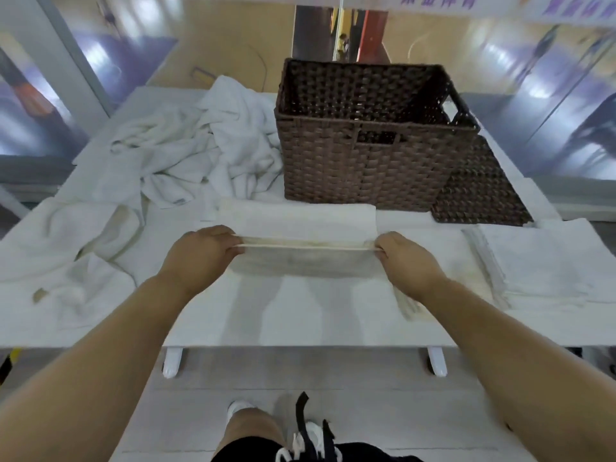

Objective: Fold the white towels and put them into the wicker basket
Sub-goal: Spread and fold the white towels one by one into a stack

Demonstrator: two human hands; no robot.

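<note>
Two bare forearms with no sleeves, left hand and right hand ungloved with no rings or watch showing, black shorts with white drawstring, bare knee, white shoes, black strap hanging in front

Both arms reached fwd, bare; left hand & right hand fingers pinched closed, palms down, level.

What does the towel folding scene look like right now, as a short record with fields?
left hand: grip on the left end of the held towel
right hand: grip on its right end
held towel: stretched between both hands, far part lying on the table
wicker basket: behind the towel, no towels visible inside
unfolded pile: left of basket
folded stack: right side of table
</note>
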